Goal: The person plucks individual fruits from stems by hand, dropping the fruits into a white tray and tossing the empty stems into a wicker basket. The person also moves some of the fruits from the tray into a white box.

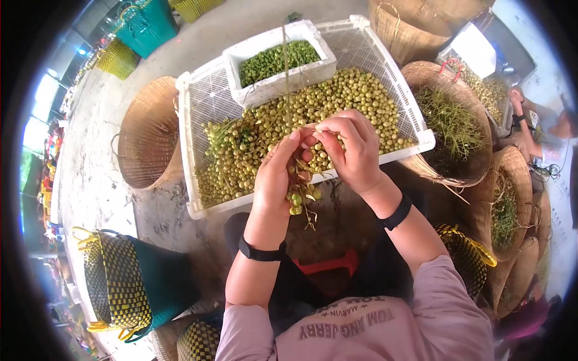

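My left hand is closed around a bunch of round yellow-green fruits, and its thin stalks hang below the palm. At the top of the bunch, the thumb and forefinger of my right hand are pinched on what looks like a thin stem, mostly hidden by the fingertips. Both hands are over the near edge of a white plastic crate. Loose round fruits cover much of its bottom. A white foam box of small green pieces sits at its far side.
A wicker basket stands left of the crate; another basket with stalks is at right. A yellow-and-black woven basket is at lower left. A co-worker's arm shows at far right, beside more fruits.
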Tool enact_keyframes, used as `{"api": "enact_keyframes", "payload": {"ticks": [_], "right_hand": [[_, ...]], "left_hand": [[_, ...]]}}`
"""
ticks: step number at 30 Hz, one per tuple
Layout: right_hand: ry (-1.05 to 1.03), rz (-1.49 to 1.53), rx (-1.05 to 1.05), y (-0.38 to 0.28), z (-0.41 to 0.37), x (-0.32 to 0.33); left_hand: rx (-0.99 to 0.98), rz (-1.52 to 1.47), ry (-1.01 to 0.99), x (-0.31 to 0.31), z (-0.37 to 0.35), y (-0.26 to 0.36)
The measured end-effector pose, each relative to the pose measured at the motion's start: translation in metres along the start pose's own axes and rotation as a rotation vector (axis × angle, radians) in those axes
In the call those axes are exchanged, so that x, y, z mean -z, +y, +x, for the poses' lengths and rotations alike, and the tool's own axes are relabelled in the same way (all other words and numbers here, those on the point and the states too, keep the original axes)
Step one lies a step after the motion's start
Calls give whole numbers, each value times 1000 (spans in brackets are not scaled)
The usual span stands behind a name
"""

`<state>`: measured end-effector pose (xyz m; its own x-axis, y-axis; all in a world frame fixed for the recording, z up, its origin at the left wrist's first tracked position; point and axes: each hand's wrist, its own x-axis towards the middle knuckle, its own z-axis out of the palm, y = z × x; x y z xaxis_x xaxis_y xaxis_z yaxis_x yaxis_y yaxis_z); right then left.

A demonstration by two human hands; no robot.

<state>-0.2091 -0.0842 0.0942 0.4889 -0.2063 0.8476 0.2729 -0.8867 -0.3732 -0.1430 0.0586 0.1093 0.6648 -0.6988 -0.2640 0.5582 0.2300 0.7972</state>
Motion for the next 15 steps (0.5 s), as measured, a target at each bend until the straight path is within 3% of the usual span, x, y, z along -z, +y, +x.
{"api": "enact_keyframes", "payload": {"ticks": [2, 5, 6, 8, 9, 11, 12, 13, 15], "right_hand": [[22, 14, -5, -20, -8, 17], [-28, 235, -278, -51, -33, 41], [-25, 238, -273, -61, -44, 52], [-410, 189, -464, -74, -67, 77], [-404, 190, -460, -78, -79, 85], [-617, -26, -296, -79, -103, 96], [-610, -26, -296, -79, -117, 100], [-645, -111, -247, -77, -129, 103], [-728, -258, -153, -78, -137, 111]], "left_hand": [[-37, 20, -3, -11, -23, 3], [-107, -3, 25, -19, -49, 5], [-113, -1, 24, -21, -58, 8], [-129, 33, 36, -23, -75, 16], [-153, 63, -33, -17, -78, 16], [-129, 69, -34, -26, -92, 22], [-96, 74, -32, -30, -99, 24], [-97, 8, -156, -24, -96, 22], [-117, 23, -147, -25, -102, 17]]}}
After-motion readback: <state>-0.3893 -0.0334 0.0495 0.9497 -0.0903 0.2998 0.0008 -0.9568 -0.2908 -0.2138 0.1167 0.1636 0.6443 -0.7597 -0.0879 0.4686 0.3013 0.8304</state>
